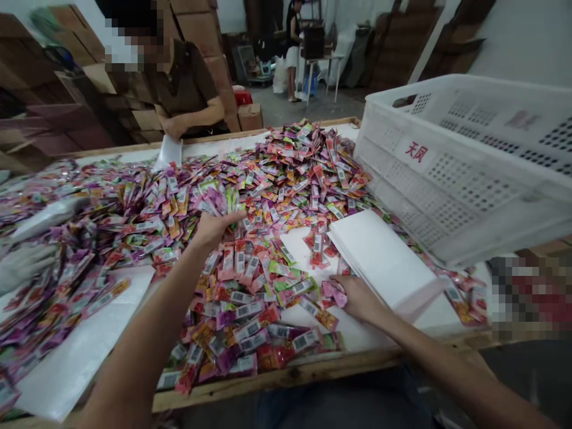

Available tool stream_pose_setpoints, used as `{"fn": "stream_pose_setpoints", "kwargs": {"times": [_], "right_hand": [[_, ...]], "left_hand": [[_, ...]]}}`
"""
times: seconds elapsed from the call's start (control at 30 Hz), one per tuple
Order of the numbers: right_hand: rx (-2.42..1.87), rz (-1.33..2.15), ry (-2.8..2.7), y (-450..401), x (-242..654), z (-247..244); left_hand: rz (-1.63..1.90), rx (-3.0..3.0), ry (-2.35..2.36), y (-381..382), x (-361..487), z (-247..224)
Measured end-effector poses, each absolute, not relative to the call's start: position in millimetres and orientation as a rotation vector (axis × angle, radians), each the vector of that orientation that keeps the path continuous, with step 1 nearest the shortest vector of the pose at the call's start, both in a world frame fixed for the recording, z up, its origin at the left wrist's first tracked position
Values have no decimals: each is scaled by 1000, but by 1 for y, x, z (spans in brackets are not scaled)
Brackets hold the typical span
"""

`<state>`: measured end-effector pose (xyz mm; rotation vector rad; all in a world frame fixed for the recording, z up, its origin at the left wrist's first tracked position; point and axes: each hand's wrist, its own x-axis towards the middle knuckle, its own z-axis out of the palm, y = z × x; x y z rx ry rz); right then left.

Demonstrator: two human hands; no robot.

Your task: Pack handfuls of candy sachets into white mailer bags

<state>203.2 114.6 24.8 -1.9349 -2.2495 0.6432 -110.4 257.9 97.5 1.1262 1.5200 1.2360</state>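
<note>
Head view: the person's left hand (210, 231) reaches over the heap of small printed packets (268, 202), its thumb stretched wide to the right, with a bunch of pink and green packets (215, 199) at its fingers; whether they close around it cannot be told. Nearer the table's front edge, the right hand (357, 296) holds a pink packet (334, 294) between narrowed fingers. Just beside it lies a stack of white bags (379, 253), overlapping some packets. Barcoded packets spread between the two forearms, on the wood-rimmed table (286, 379).

To the right, a white perforated crate (447, 173) stands tilted. At the left, another white sheet-like bag (84, 348) lies under a few packets, near a gloved hand (27, 262). Across the table, a co-worker (187, 89) holds a white bag (170, 152).
</note>
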Motion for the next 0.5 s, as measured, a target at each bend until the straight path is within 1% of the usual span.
{"fn": "stream_pose_setpoints", "kwargs": {"times": [0.13, 0.2, 0.27, 0.37, 0.5], "right_hand": [[-1688, 671, -2054, 111, 219, 48], [-1573, 708, -2021, 101, 222, 51], [-1506, 775, -2038, 90, 220, 46], [-1517, 817, -1967, 81, 218, 35], [-1574, 764, -1831, 78, 221, 35]], "left_hand": [[1205, 958, 1642, 257, -126, 98], [1098, 921, 1572, 261, -122, 95], [994, 1025, 1472, 269, -109, 88], [915, 1232, 1468, 288, -78, 79], [940, 1179, 1638, 314, -44, 80]]}}
